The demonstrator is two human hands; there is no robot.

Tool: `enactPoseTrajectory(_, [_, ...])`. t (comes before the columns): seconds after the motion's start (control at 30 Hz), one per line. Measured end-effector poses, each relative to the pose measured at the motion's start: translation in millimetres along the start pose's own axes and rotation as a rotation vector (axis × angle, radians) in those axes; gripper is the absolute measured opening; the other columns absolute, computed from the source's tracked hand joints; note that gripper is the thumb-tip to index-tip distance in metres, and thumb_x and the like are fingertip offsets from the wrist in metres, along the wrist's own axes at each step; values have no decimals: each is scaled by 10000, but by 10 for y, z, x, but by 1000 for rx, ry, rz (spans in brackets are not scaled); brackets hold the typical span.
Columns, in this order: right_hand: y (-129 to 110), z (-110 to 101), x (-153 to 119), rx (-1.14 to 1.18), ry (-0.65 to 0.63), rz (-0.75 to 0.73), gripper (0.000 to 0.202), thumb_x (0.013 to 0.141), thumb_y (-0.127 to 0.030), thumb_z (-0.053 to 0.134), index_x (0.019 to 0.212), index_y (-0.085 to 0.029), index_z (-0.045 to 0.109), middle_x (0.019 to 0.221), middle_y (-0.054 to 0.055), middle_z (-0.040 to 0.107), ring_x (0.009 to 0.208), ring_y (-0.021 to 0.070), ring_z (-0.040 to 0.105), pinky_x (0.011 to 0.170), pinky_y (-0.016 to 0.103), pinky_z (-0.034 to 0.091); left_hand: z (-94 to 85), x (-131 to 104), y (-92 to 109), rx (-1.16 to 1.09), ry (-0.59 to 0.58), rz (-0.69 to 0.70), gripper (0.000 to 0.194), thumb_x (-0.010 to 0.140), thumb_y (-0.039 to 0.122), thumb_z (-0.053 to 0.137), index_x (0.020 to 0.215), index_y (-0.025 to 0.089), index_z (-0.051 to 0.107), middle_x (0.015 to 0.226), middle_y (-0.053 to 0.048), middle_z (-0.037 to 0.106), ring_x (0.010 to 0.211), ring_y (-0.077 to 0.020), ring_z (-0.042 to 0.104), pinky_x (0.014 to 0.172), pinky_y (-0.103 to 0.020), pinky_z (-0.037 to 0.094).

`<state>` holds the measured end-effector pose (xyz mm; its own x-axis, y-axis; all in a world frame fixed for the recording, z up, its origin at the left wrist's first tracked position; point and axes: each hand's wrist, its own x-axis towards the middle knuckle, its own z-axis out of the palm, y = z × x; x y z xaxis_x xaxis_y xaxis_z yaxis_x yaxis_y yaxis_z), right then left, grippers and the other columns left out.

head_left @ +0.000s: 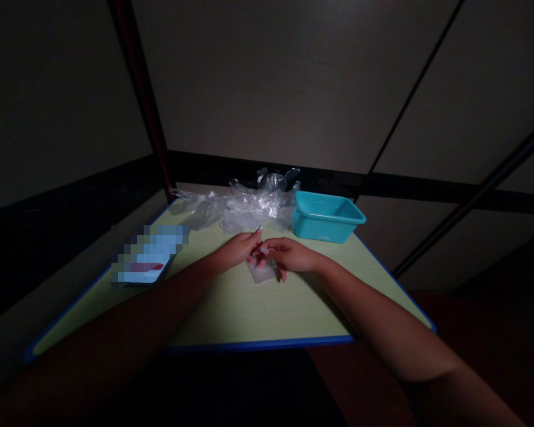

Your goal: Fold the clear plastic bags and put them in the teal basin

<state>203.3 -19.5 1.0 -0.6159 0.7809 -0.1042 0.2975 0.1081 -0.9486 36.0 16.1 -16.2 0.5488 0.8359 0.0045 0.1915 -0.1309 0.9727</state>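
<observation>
Both hands meet over the middle of the yellow-green table [249, 314]. My left hand [240, 248] has its thumb raised and its fingers curled; what it grips, if anything, is too small to name. My right hand [286, 254] touches it from the right, thumb and index finger pinched together and the other fingers hanging lower. Just beneath the fingers a small clear plastic bag [263, 273] shows; whether a hand holds it or it lies on the table is unclear.
A heap of crumpled clear plastic bags [249, 207] covers the table's back edge. At the back right stands a turquoise bin [324, 228]. On the left lies a flat device with a blurred, lit screen [149, 261]. Panelled walls rise behind the table.
</observation>
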Motion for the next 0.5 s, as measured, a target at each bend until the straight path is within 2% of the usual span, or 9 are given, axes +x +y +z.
enactPoseTrajectory(0.1, [1,4,-6,-17,-16,-7,255,916,-358,450,922,-116,530,772,50,685,327,55,509,312,173,431,3,1,0,-3,28,-2,593,794,697,369,636,150,534,566,-15,558,520,-122,521,475,-223,416])
enactPoseTrajectory(0.2, [1,-1,-15,1,4,-27,237,902,-341,481,950,-116,539,901,76,692,359,50,537,330,171,446,3,10,-11,-2,-6,2,594,816,681,339,623,153,529,528,-7,543,474,-113,499,465,-224,398])
enactPoseTrajectory(0.23, [-1,-4,-18,3,-22,-24,245,904,-340,479,973,-114,545,888,73,695,352,49,532,327,168,441,3,13,-16,-6,-9,5,591,821,676,336,615,154,524,514,-2,533,460,-109,488,464,-224,391])
enactPoseTrajectory(0.37, [-14,-14,-19,9,-142,-10,343,924,-386,438,1046,-95,572,644,20,678,272,35,432,300,151,386,1,15,-28,-15,-3,13,578,826,664,341,595,161,508,468,21,485,416,-94,433,453,-223,351])
enactPoseTrajectory(0.4, [-14,-14,-16,16,-131,-22,356,920,-397,444,1049,-92,575,669,29,686,274,32,428,300,151,384,-1,12,-26,-9,-2,18,580,824,667,342,590,162,505,462,23,478,413,-95,430,454,-226,348])
enactPoseTrajectory(0.5, [-2,-15,-8,23,-69,-54,362,892,-408,493,1045,-93,579,924,100,703,320,29,482,309,159,400,-3,-2,-12,4,-15,31,587,819,675,339,573,165,496,464,16,488,434,-107,461,479,-236,373])
